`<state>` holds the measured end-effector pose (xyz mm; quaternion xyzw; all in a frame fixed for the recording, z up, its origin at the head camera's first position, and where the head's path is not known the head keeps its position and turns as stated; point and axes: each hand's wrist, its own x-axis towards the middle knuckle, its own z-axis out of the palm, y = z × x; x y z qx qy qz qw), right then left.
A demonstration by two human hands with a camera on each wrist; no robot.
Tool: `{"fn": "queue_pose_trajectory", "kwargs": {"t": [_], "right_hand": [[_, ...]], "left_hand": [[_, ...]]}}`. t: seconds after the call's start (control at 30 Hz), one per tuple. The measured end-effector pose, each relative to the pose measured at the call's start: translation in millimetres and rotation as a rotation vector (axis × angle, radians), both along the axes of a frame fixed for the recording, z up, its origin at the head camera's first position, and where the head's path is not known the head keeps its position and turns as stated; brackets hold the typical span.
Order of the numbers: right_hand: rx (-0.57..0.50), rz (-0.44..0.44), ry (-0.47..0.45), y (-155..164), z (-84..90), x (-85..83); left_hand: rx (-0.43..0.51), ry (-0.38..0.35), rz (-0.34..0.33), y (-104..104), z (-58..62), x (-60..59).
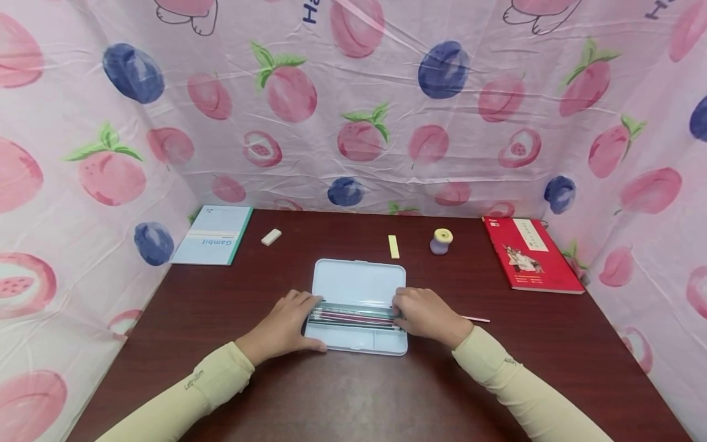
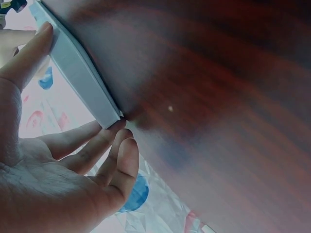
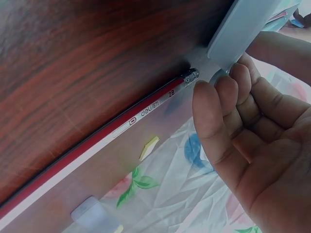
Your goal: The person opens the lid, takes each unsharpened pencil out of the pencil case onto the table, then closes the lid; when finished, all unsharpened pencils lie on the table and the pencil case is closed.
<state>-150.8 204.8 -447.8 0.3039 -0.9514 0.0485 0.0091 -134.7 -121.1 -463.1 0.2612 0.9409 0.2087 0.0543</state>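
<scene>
Your left hand (image 1: 284, 325) and right hand (image 1: 428, 316) grip opposite ends of an open pencil case (image 1: 359, 279) on the table (image 1: 353, 399).

Your hands are apart: left thumb and fingers span its left end, right fingers curl at its right end. Pencils (image 1: 353, 317) lie inside; lifting one end higher could slide them out. A loose pencil (image 1: 476, 318) lies beside your right wrist, which could knock it rolling. Farther off are an eraser (image 1: 271, 237), a yellow strip (image 1: 393, 247), a notebook (image 1: 212, 236) and a red book (image 1: 533, 255).
</scene>
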Motion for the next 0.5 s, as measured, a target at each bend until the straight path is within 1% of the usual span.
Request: {"fn": "queue_pose_trajectory", "kwargs": {"t": [0.3, 0.5], "right_hand": [[-0.009, 0.038, 0.043, 0.6, 3.0, 4.4], [-0.015, 0.059, 0.088, 2.1, 4.7, 6.9]], "left_hand": [[0.006, -0.011, 0.004, 0.4, 0.0, -0.5], [0.014, -0.022, 0.011, 0.6, 1.3, 0.3]]}}
